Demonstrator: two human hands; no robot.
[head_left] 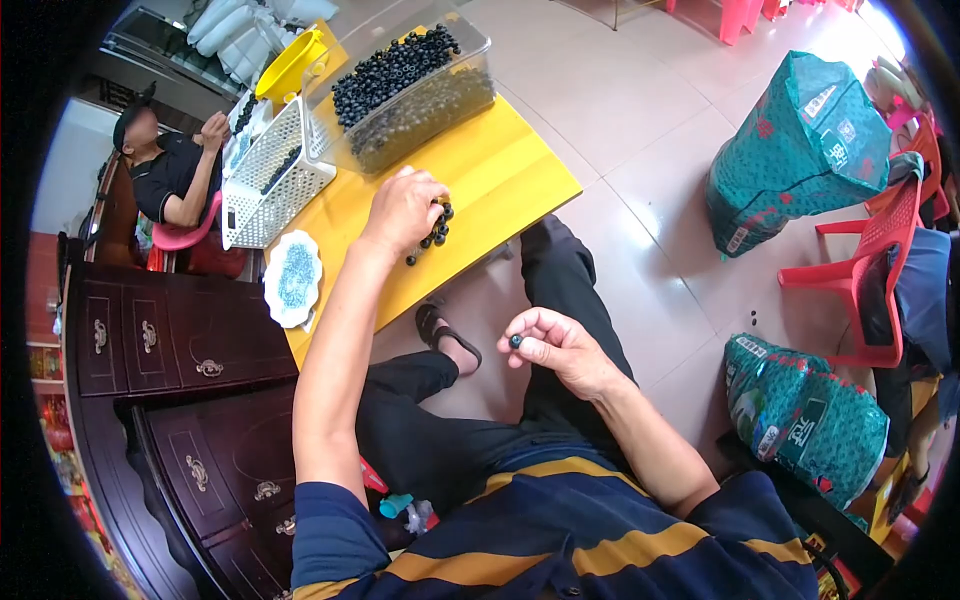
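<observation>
My left hand is over the yellow table, with its fingers curled down at a small group of round black pieces. The fingertips are partly hidden, so what they pinch cannot be made out. Lower and to the right, above my lap, my right hand holds one small round black piece between thumb and fingers. Beyond my left hand stands a clear plastic bin heaped with similar black pieces. A white scalloped dish with small pale-blue bits sits at the table's left edge.
A white perforated basket and a yellow basin stand at the far left. Another person sits beyond them. A dark wooden cabinet is at left. Teal bags and a red plastic chair stand on the floor at right.
</observation>
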